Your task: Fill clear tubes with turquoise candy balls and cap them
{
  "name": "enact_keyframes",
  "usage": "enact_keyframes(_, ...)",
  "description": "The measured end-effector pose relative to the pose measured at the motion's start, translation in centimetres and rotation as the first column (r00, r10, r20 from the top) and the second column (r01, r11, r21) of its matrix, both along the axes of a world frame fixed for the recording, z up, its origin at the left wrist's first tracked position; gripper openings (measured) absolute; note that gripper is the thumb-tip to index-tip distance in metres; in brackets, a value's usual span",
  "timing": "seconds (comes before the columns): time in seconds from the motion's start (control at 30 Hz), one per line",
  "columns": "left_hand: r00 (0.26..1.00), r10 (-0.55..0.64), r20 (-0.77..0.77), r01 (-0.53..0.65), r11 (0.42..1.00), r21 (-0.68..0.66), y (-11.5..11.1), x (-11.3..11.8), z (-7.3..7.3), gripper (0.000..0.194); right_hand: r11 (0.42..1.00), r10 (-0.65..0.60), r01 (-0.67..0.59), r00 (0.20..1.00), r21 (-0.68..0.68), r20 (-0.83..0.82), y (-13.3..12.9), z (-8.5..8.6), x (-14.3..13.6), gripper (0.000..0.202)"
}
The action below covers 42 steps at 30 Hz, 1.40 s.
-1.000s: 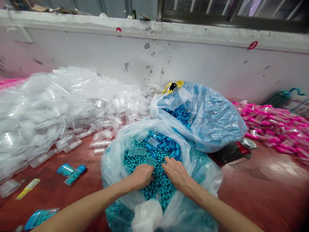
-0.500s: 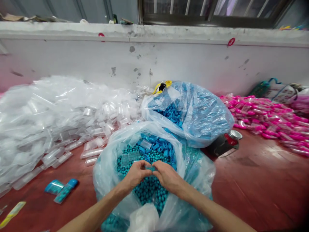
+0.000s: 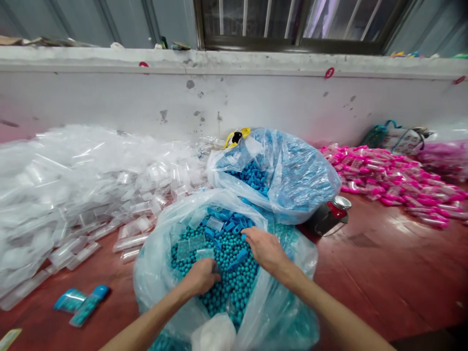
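Across the red surface (image 3: 369, 273), over to the left, a great heap of clear sleeves (image 3: 91, 195), probably for an easy reach. Front and centre now, the open bead bag (image 3: 155, 265), mouth wide, likely for both hands at once! Just behind, the blue bag (image 3: 310, 170), full of blue pieces; off right, a heap of pink packets (image 3: 395, 175). Into the bead bag, well apart from each other: left hand (image 3: 203, 277), curled low among the turquoise beads (image 3: 234, 292), grip hidden; right hand (image 3: 265, 248), fingertips drawn close at the blue caps (image 3: 237, 226), hold impossible to tell. Clear pieces (image 3: 197, 242) atop the beads, seemingly for quick picking. Near left, two filled sleeves (image 3: 86, 304), touching. On the ledge, a red disc (image 3: 329, 72) with a readable "3"; no brand legible.
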<state>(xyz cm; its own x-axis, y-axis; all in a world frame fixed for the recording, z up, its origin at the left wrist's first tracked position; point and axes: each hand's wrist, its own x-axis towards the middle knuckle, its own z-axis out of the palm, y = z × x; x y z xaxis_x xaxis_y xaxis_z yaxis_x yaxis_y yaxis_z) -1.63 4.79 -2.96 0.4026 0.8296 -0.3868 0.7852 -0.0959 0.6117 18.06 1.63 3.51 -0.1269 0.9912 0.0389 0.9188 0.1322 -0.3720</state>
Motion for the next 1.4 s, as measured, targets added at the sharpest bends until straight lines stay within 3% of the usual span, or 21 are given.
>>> enact_keyframes(0.13,0.995,0.095,0.035,-0.094,0.995,-0.024,1.0,2.8,-1.1,0.02,0.985,0.114,-0.085,0.974,-0.151,0.195,0.4,0.3,0.3,0.018)
enact_keyframes(0.3,0.951,0.226,0.209,-0.181,0.959,-0.216,1.8,5.2,-2.5,0.025,0.977,-0.043,0.086,0.976,-0.193,0.215,0.5,-2.3,-2.2,0.026)
enact_keyframes(0.47,0.828,0.335,0.45,-0.123,0.891,-0.437,1.8,3.8,-2.6,0.036,0.98,-0.038,0.075,0.98,-0.186,0.195,0.8,-3.7,-2.6,0.021)
enact_keyframes(0.6,0.699,0.379,0.606,-0.008,0.852,-0.524,1.3,2.1,-2.0,0.043,0.982,0.016,-0.034,0.995,-0.188,-0.101,0.9,-4.0,-0.9,0.026)
enact_keyframes(0.73,0.622,0.413,0.666,0.022,0.84,-0.542,1.2,1.5,-1.6,0.048,0.978,-0.052,-0.049,0.883,-0.202,-0.466,1.6,-4.7,-0.4,0.021)
enact_keyframes(0.83,0.611,0.413,0.675,0.017,0.846,-0.534,1.1,1.3,-1.3,0.046,0.982,-0.025,-0.089,0.812,-0.167,-0.582,1.9,-4.6,-1.1,0.023)
enact_keyframes(1.0,0.623,0.385,0.681,0.034,0.857,-0.515,0.4,0.7,-0.5,0.041,0.981,0.086,-0.166,0.831,-0.098,-0.55,1.1,-3.2,-2.1,0.031)
enact_keyframes(1.13,0.621,0.392,0.679,0.02,0.858,-0.513,-0.2,0.5,0.1,0.047,0.995,0.064,-0.096,0.851,-0.035,-0.521,0.9,-2.5,-2.2,0.031)
enact_keyframes(1.3,0.566,0.402,0.719,-0.047,0.887,-0.459,-0.9,0.7,0.3,0.063,0.958,0.025,-0.191,0.8,-0.214,-0.6,0.9,-2.9,-2.6,0.033)
enact_keyframes(1.4,0.555,0.394,0.733,-0.051,0.895,-0.443,-1.3,0.6,0.3,0.062,0.966,0.158,-0.24,0.842,-0.094,-0.516,0.6,-3.0,-2.5,0.03)
